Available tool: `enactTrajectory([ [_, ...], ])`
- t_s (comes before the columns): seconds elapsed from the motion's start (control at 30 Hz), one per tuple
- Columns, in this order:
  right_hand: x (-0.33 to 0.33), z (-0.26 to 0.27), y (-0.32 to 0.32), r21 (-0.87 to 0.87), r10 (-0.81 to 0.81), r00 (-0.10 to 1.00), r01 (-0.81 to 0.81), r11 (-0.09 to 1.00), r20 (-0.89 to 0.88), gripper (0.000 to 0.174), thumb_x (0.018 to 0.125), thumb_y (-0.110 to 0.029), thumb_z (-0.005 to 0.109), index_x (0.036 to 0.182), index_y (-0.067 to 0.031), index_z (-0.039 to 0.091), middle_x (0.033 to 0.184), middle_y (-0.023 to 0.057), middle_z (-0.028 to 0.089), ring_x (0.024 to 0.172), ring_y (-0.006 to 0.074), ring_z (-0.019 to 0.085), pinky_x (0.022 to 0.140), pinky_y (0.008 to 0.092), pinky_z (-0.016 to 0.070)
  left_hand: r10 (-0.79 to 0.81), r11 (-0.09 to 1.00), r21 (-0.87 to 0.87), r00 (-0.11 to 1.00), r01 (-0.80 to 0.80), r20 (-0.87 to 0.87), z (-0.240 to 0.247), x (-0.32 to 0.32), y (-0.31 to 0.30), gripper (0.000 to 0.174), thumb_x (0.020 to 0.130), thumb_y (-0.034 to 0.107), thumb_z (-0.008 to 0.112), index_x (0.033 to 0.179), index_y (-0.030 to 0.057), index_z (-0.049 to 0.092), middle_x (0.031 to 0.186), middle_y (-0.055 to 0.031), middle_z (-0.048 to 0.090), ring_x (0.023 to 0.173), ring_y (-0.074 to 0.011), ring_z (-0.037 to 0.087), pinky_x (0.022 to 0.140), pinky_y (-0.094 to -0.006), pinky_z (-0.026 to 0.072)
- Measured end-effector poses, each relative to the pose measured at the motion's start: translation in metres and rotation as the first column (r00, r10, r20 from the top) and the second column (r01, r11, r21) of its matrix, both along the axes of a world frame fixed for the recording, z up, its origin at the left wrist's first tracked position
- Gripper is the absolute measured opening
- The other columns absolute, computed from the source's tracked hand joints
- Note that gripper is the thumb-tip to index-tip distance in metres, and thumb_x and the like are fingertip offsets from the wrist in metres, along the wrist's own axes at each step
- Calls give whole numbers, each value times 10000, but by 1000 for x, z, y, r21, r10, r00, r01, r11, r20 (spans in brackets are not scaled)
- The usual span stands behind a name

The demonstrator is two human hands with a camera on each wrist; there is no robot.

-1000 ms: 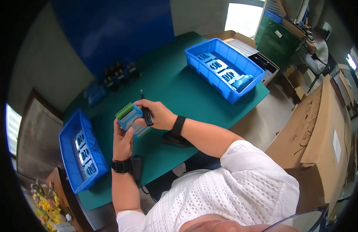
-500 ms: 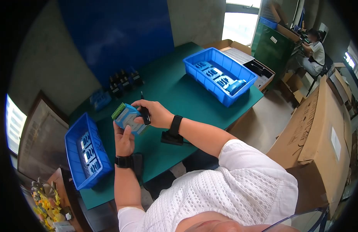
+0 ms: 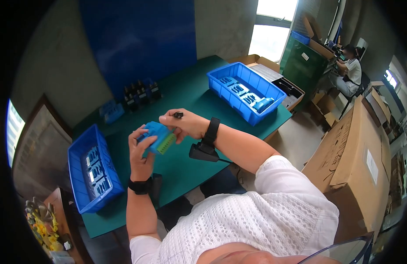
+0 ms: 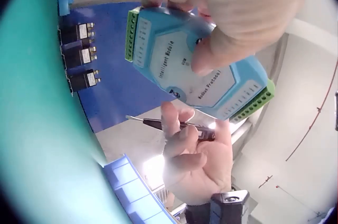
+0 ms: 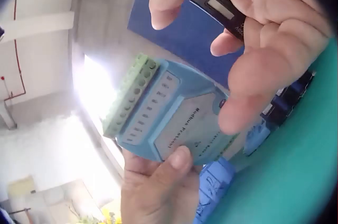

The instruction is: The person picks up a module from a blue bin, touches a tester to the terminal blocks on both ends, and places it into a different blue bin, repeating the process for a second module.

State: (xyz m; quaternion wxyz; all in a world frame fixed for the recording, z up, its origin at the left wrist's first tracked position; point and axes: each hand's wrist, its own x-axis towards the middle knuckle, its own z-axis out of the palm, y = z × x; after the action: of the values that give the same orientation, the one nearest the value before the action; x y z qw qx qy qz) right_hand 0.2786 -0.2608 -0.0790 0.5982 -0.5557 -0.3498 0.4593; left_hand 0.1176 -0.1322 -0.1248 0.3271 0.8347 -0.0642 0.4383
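Observation:
My left hand [image 3: 141, 159] grips a blue plastic module [image 4: 185, 68], its thumb across the pale label that reads "Intelligent Module" and "Modbus Protocol". Green screw terminal blocks [image 5: 129, 97] line its two ends. A slim black screwdriver [image 4: 153, 123] with a metal tip and a small display window lies in my right hand [image 3: 194, 124], the fingers curled about its handle. In the right wrist view, the right thumb [image 5: 243, 97] overlaps the module's edge. Both hands are above the green table [image 3: 186, 152], between two blue bins.
The left bin [image 3: 76, 176] and the far right bin [image 3: 245, 105] hold rows of similar blue modules. Black parts [image 3: 142, 94] and a blue piece [image 3: 111, 111] stand at the table's back. Large cardboard boxes [image 3: 344, 154] are at the right. Another person [image 3: 350, 70] sits farther off.
The module has turned over in the left hand, so a green terminal block now faces the right hand. My right hand has shifted slightly right, and the screwdriver has swung from pointing upward.

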Motion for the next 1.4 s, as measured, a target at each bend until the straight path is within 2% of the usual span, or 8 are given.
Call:
enactTrajectory([
  [0.1,4,-5,2,-8,74,997,-74,997,36,411,796,-378,667,924,-34,481,827,84,531,684,149,577,520,270,498,3,995,102,997,5,-82,3,0,-7,432,653,-116,586,960,180,650,1150,-98,471,1189,-354,421,1050,-552,169],
  [0.33,5,-2,-12,5,1,998,-1,1000,-62,243,820,-204,677,929,-93,490,756,-22,504,619,39,477,423,183,317,-35,989,142,993,50,-109,7,0,-17,470,634,-130,576,982,178,649,1195,-105,457,1245,-372,356,1054,-537,177],
  [0.57,25,18,-42,134,-43,918,-11,991,395,280,805,-173,690,980,-50,510,836,0,517,779,69,465,716,214,405,9,999,37,998,-12,69,5,-1,-18,387,709,-12,537,1077,92,596,1312,-177,383,1291,-375,290,1053,-510,204],
  [0.63,43,41,-62,133,-152,760,87,987,632,296,795,-183,697,986,-55,510,892,19,519,870,117,480,781,257,409,56,997,-59,995,-51,78,3,1,-14,388,725,-3,527,1106,56,567,1301,-169,403,1263,-340,335,1041,-464,244],
  [0.7,95,66,-97,250,-286,339,148,957,896,334,764,-203,722,989,-75,512,914,50,526,889,148,489,804,273,408,103,983,-153,995,-100,10,-2,1,-8,363,733,0,525,1089,57,574,1286,-158,424,1233,-314,368,1023,-435,273],
  [0.77,125,82,-124,257,-311,131,319,912,941,379,741,-193,742,998,-70,493,847,37,520,776,154,493,720,280,435,128,973,-192,991,-131,-30,-5,3,-7,347,740,2,525,1078,58,579,1271,-148,443,1203,-292,396,1005,-412,297],
  [0.93,201,71,-175,175,-156,-83,596,784,984,368,707,-120,724,977,-89,475,802,105,546,732,245,543,692,328,441,120,983,-126,985,-135,-123,-6,2,-8,345,771,-12,507,1111,33,548,1297,-139,412,1221,-261,391,1008,-376,320],
  [1.4,264,7,-223,-117,76,89,717,687,993,432,631,-137,768,968,-110,499,834,99,576,806,258,580,727,336,455,155,980,-89,959,-180,-238,-8,6,-4,335,779,10,524,1110,51,550,1278,-110,434,1168,-232,433,948,-342,364],
])
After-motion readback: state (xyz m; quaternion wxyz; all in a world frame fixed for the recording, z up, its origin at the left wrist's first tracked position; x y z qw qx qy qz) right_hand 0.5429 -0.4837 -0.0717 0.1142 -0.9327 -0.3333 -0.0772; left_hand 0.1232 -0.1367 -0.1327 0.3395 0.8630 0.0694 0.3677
